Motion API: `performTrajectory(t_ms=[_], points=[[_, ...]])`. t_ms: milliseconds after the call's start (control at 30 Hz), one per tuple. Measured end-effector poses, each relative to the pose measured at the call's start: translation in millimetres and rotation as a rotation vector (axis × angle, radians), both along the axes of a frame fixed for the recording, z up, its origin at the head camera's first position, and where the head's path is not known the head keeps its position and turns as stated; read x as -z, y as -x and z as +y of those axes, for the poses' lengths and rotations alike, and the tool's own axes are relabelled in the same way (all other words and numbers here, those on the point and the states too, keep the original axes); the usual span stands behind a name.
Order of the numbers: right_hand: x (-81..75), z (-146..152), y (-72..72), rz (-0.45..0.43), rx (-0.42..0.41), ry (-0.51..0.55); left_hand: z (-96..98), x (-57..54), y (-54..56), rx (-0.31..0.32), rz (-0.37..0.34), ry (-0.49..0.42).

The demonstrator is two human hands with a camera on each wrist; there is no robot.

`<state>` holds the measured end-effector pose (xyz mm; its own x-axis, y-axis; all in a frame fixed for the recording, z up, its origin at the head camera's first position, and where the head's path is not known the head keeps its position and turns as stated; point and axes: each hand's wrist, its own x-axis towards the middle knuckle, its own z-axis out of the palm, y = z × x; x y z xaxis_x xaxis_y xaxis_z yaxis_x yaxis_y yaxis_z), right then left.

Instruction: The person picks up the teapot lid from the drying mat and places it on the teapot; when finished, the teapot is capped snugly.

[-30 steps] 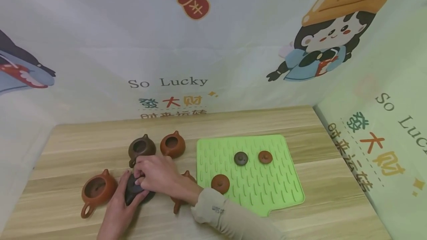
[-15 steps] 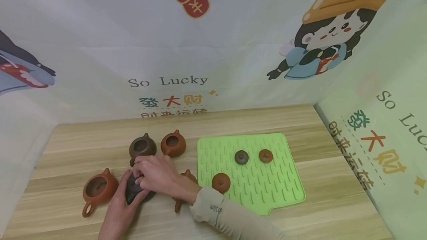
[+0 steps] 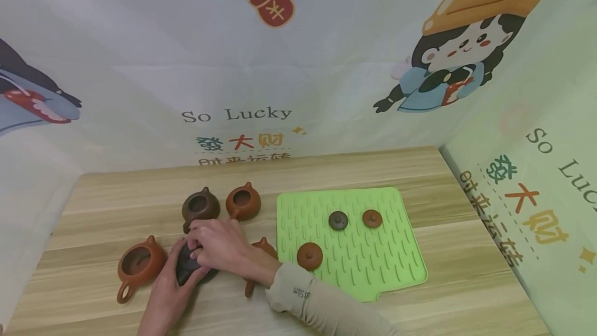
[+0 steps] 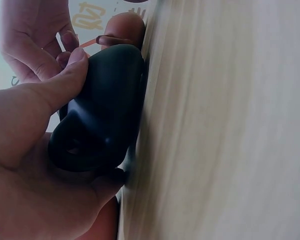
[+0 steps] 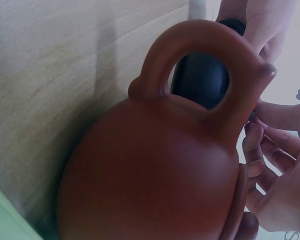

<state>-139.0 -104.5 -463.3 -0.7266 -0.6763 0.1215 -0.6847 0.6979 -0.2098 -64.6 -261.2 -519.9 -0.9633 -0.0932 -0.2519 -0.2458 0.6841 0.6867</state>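
A black teapot stands on the table, tucked between both hands. My left hand grips its body from the near left; in the left wrist view the thumb lies along its side by the handle, and fingers wrap beneath. Over the top of the pot, the curled fingers of my right hand pinch the knob of its lid, mostly hidden by that hand in the head view. The right wrist view has the same black teapot showing through the handle of a reddish-brown teapot close to the camera.
Around the hands stand a dark brown teapot, an orange-brown teapot and another at left, all lidless. The right forearm crosses the reddish-brown teapot. On a green mat at right rest a dark lid and two orange-brown lids.
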Motion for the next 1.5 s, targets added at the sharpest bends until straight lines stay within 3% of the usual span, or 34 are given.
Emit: performTrajectory(t_ms=[133,300,400,633,933,1033,1067,1200,1333,1433,1500], points=[[2.7,2.0,0.5,0.002,0.008,0.009,4.3,-6.9,1.5,0.002,-0.06,-0.003],[5.2,5.4,0.3,-0.012,0.019,0.037,6.5,-6.7,2.0,-0.005,-0.067,-0.012],[7.7,7.4,0.8,-0.023,0.018,0.059,6.1,-4.0,1.7,-0.01,-0.054,-0.017],[10.4,11.2,0.8,-0.034,0.01,0.075,3.3,7.7,0.1,-0.009,0.061,0.001],[9.9,12.4,-2.9,-0.135,0.063,0.064,-3.7,20.5,2.6,0.016,0.065,-0.003],[7.9,19.8,-1.2,-0.204,0.027,0.093,-0.6,16.4,2.9,0.023,0.071,0.005],[6.2,24.4,-0.7,-0.237,0.009,0.108,-0.5,16.0,2.4,0.024,0.074,0.007],[0.8,58.4,-1.7,-0.337,-0.046,0.243,5.7,-3.7,1.9,0.023,0.006,0.008],[4.4,111.2,-7.1,-0.308,0.009,0.358,6.2,-11.9,2.1,0.024,-0.028,0.03],[10.2,152.4,-12.9,-0.277,0.066,0.385,5.8,-12.4,1.5,0.021,-0.005,0.065],[14.4,176.1,-16.9,-0.269,0.091,0.388,6.1,-10.6,-0.7,0.013,0.072,0.089]])
